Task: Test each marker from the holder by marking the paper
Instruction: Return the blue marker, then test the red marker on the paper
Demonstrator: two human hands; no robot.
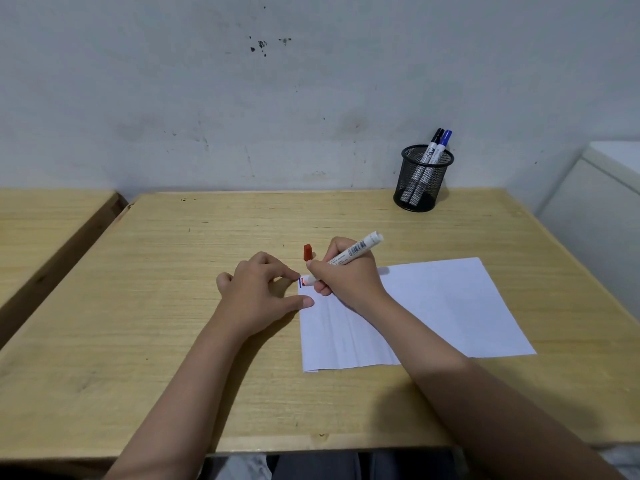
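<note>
My right hand (346, 275) grips a white marker (356, 251) with its red tip pressed on the top left corner of the white paper (433, 313). A short blue line and a red mark (302, 282) show at that corner. My left hand (259, 292) rests on the table with thumb and forefinger touching the paper's left edge, holding nothing. The marker's red cap (308, 252) stands on the table just beyond my hands. A black mesh holder (420, 181) at the back right contains a black-capped marker (433, 145) and a blue-capped marker (443, 143).
The wooden table (173, 289) meets a grey stained wall at the back. A second wooden table (41, 230) stands to the left across a gap. A white cabinet (595, 202) sits at the right.
</note>
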